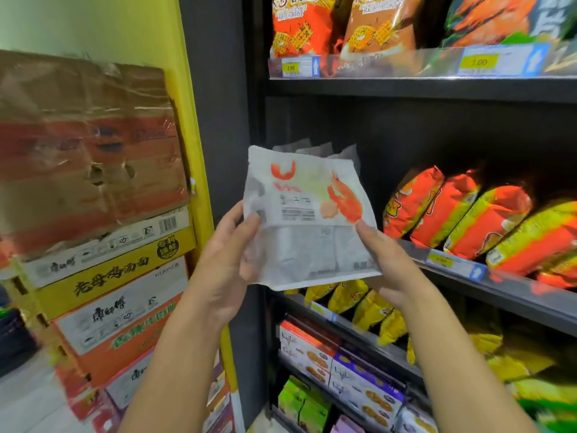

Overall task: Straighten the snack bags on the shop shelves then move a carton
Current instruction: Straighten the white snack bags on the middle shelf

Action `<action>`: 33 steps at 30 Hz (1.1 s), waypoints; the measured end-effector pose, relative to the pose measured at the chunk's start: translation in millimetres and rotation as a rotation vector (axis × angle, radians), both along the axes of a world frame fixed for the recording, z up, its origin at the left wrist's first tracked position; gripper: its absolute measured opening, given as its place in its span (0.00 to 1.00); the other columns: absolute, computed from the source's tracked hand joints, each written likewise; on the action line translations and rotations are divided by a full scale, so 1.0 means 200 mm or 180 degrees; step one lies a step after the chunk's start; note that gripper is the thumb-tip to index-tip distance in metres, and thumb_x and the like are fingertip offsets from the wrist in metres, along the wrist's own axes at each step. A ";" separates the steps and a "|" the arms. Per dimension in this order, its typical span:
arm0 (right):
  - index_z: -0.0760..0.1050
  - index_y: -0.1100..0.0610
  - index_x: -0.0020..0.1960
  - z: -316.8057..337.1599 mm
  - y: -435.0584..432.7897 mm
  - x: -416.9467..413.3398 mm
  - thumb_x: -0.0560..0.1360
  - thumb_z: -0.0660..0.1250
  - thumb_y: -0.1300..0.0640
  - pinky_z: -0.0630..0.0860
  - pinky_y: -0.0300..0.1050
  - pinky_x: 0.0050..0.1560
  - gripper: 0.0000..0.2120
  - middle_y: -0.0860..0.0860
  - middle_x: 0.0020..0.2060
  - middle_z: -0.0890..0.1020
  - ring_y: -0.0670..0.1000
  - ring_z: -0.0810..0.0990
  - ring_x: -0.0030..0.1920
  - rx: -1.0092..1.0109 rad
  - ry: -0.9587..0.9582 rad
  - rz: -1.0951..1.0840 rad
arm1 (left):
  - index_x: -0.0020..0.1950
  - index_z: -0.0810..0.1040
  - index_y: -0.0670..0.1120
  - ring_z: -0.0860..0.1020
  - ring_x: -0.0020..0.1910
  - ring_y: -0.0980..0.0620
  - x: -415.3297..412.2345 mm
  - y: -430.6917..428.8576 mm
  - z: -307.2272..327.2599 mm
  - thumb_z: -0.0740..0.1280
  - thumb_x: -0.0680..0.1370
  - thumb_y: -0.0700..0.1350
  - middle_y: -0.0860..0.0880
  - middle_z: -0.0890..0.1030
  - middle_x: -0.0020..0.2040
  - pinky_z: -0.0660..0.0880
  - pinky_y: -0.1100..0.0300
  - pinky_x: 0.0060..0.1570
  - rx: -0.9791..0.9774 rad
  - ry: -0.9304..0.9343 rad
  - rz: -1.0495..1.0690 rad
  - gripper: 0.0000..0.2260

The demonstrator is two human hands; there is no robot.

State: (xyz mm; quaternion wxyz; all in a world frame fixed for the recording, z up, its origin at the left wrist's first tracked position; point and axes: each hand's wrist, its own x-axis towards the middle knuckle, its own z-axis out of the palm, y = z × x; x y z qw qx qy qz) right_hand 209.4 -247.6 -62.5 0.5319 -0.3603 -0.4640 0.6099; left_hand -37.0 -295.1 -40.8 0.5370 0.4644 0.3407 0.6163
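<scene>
First, well left of the left hand (224, 264), noted stacked cartons (93, 189), taped and dented on top, untouched. Judged heavy and stiff next to any bag; would take by the bottom edges, both hands.

Gripped the white prawn snack bag (307, 220) at its left edge with the left hand, thumb laid on the printed face, fingers curled behind.

Held the bag up between both hands, printed face toward the camera, slightly tilted, in front of the shelf and not resting on it. Judged light, soft, puffed with air, slick and crinkly in the film, probably brittle inside. Best taken by the side seams or flat sealed margins, never squeezed at the middle.

Pinched the lower right edge with the right hand (390, 265), thumb on the face, fingers underneath and behind.

Saw more white bags (315, 150) just beyond the fingertips, behind the held one, standing on the shelf. Logged orange-and-yellow bags (452, 214) right of the right hand, leaning in a row, touching one another.
</scene>
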 end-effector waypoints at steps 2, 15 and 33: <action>0.80 0.56 0.67 -0.09 -0.08 -0.02 0.75 0.68 0.45 0.86 0.51 0.49 0.25 0.56 0.61 0.86 0.55 0.87 0.57 -0.0466 0.0588 -0.0043 | 0.79 0.70 0.52 0.82 0.66 0.45 -0.02 -0.07 0.01 0.66 0.76 0.67 0.49 0.83 0.68 0.78 0.40 0.63 -0.0300 -0.0225 -0.0108 0.35; 0.75 0.59 0.71 -0.08 -0.27 -0.12 0.81 0.66 0.50 0.82 0.44 0.48 0.21 0.46 0.44 0.89 0.47 0.88 0.46 -0.0388 0.0288 -0.0269 | 0.72 0.72 0.57 0.84 0.59 0.58 0.01 -0.22 -0.04 0.76 0.70 0.67 0.58 0.85 0.62 0.79 0.53 0.63 -0.0471 0.1146 0.0191 0.35; 0.78 0.53 0.70 0.14 -0.49 0.11 0.75 0.66 0.36 0.81 0.56 0.57 0.30 0.55 0.60 0.86 0.56 0.86 0.60 -0.0132 -0.0524 0.0170 | 0.60 0.83 0.50 0.88 0.47 0.48 0.04 -0.20 -0.17 0.69 0.76 0.43 0.46 0.88 0.56 0.77 0.48 0.53 -0.1014 -0.0693 -0.0312 0.13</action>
